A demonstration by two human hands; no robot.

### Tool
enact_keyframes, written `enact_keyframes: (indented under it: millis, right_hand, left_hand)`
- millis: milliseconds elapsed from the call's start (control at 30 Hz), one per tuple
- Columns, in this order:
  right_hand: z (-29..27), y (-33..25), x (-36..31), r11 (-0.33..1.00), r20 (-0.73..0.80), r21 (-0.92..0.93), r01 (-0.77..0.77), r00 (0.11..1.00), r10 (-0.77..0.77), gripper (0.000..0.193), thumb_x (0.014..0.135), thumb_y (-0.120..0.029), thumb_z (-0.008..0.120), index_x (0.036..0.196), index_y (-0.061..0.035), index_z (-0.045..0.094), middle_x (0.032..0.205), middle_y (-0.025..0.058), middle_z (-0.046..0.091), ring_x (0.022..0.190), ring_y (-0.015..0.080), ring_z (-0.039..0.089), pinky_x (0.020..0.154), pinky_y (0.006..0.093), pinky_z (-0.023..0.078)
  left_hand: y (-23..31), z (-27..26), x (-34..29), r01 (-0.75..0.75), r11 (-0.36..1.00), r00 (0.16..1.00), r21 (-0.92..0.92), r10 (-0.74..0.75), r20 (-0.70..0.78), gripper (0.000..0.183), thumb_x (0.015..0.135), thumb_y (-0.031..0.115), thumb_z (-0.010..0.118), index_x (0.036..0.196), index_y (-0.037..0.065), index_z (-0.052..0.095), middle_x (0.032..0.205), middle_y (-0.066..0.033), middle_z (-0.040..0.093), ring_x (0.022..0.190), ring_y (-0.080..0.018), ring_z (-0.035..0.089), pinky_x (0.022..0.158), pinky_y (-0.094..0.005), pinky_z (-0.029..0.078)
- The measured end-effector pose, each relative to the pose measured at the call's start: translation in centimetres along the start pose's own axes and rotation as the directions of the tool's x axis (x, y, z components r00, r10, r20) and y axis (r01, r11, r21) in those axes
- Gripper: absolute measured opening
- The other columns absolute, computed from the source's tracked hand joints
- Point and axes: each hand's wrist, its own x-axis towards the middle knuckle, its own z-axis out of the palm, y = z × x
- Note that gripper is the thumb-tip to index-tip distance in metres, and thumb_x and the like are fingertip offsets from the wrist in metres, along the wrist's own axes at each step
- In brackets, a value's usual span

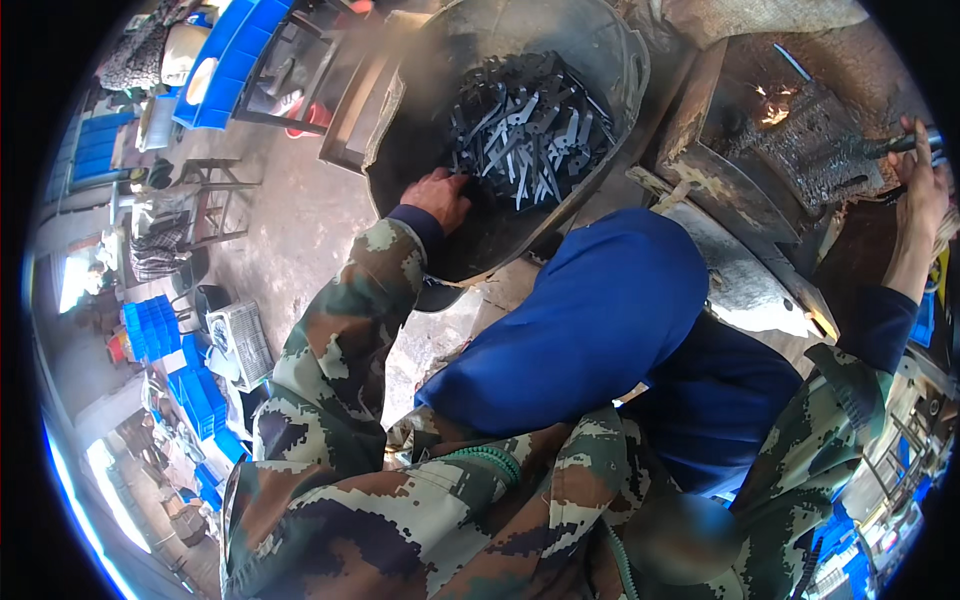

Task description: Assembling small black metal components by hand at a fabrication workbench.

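Fingers of my left hand curled into grey metal blanks at twelve o'clock for picking; right hand gripped a dark tool handle at two

Metal workshop, prob. a small forge. Big steel pan full of dark metal blanks; scorched bench w/ glow at top right, maybe hot coals. Bare concrete floor, stacked blue crates, steel frames about.
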Motion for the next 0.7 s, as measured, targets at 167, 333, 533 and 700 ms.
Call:
enact_keyframes:
  millis: [167,333,533,700]
  right_hand:
    - [-0.3,0.1,0.4,0.999,0.025,-0.052,-0.005,1.000,0.007,0.027,0.093,-0.015,0.062,0.113,0.0038,0.062,0.095,0.0075,0.068,0.069,0.0091,0.061,0.062,0.0222,0.055]
    - [-0.4,-0.1,0.5,0.997,0.069,-0.076,-0.011,0.998,0.016,0.025,0.093,-0.015,0.063,0.112,-0.0007,0.057,0.103,0.0108,0.069,0.062,0.0064,0.056,0.060,0.0236,0.056]
    - [-0.8,0.7,0.8,0.999,0.014,-0.030,0.028,1.000,-0.027,0.024,0.092,-0.014,0.064,0.111,0.0002,0.058,0.097,0.0100,0.070,0.055,0.0036,0.049,0.059,0.0227,0.056]
    - [0.0,-0.2,-0.2,0.999,-0.029,-0.046,0.000,1.000,-0.002,0.023,0.090,-0.017,0.067,0.105,0.0006,0.062,0.087,0.0053,0.068,0.050,0.0015,0.041,0.057,0.0212,0.056]
  left_hand:
    - [3.0,-1.5,0.1,0.095,0.975,0.992,0.200,-0.111,0.067,0.053,0.077,0.038,0.070,0.118,0.008,0.059,0.116,-0.0159,0.057,0.113,-0.0308,0.055,0.092,-0.0424,0.045]
    - [3.6,-0.1,0.3,0.123,0.982,0.992,0.142,-0.124,-0.002,0.060,0.076,0.041,0.070,0.120,0.003,0.054,0.114,-0.0174,0.050,0.109,-0.0336,0.053,0.088,-0.0453,0.046]
    - [4.0,1.5,-0.1,0.040,0.995,0.999,0.093,-0.038,-0.026,0.058,0.073,0.037,0.072,0.116,0.001,0.055,0.116,-0.0177,0.048,0.110,-0.0334,0.051,0.087,-0.0447,0.045]
    - [3.9,2.3,0.0,0.054,0.998,0.998,0.029,-0.053,-0.039,0.058,0.074,0.036,0.071,0.116,0.000,0.055,0.112,-0.0182,0.051,0.108,-0.0345,0.052,0.087,-0.0440,0.045]
